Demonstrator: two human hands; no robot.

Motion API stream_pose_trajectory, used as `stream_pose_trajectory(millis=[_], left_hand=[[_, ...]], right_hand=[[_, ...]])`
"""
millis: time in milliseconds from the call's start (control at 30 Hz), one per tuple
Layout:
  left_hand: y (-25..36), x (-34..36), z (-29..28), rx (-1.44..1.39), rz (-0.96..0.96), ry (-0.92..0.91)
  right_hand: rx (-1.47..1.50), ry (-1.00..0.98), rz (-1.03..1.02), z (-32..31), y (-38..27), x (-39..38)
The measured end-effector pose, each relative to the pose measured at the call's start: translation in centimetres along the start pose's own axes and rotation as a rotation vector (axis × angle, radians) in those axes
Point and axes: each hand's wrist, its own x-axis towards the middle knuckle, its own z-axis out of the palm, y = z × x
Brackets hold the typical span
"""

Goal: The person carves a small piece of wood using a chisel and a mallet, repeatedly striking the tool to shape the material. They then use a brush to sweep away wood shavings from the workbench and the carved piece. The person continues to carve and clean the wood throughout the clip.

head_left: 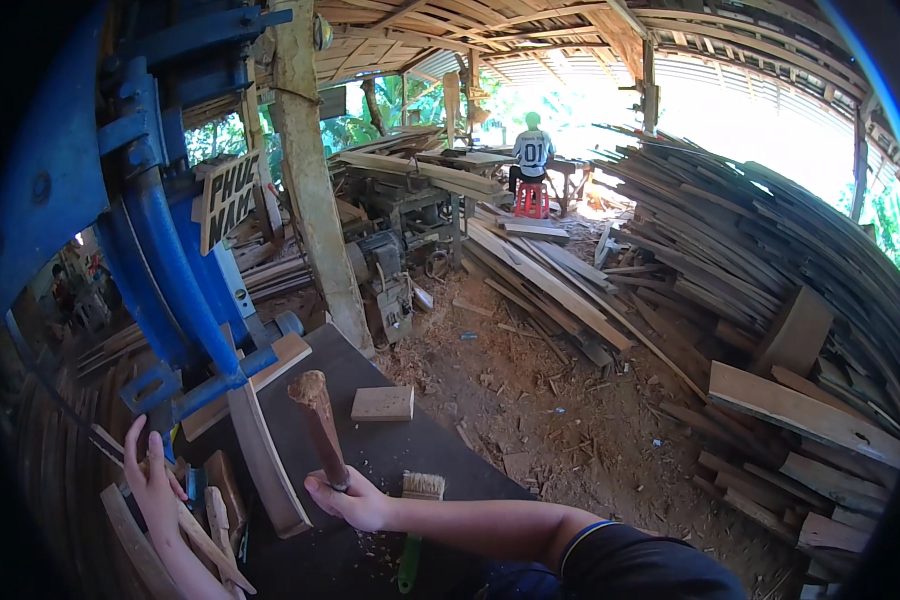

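Observation:
My right hand (358, 502) is closed around the lower end of a thick brown wooden stick (322, 425), which is wider at its top and points up over a dark table (360, 375). My left hand (152, 490) has its fingers spread, beside the blue band saw (165, 270) and above some wood pieces; it holds nothing that I can see. Between the hands a long curved wooden piece (266, 462) lies on the table, its far end by the saw guide. Farther back sits a small wooden block (382, 404). A brush (424, 487) with a green handle lies partly under my right forearm.
Short wood offcuts (220, 520) lie at the left. A wooden post (315, 190) stands behind the table, near an old machine (385, 275). Stacked planks (750, 230) fill the right side. Beyond them, a person (532, 150) sits on a red stool (532, 200).

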Motion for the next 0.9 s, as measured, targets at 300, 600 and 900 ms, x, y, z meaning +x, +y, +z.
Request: stream_pose_trajectory(millis=[300,600,900], left_hand=[[0.0,-0.1,-0.1,-0.001,-0.055,0.009],[0.2,-0.2,0.2,-0.024,-0.066,0.045],[1.3,-0.8,0.2,0.115,-0.161,-0.044]], right_hand=[[0.025,0.003,0.013,0.1,-0.2,-0.1],[0.019,0.017,0.032,0.3,-0.1,0.0],[-0.025,-0.004,0.029,0.4,-0.3,-0.2]])
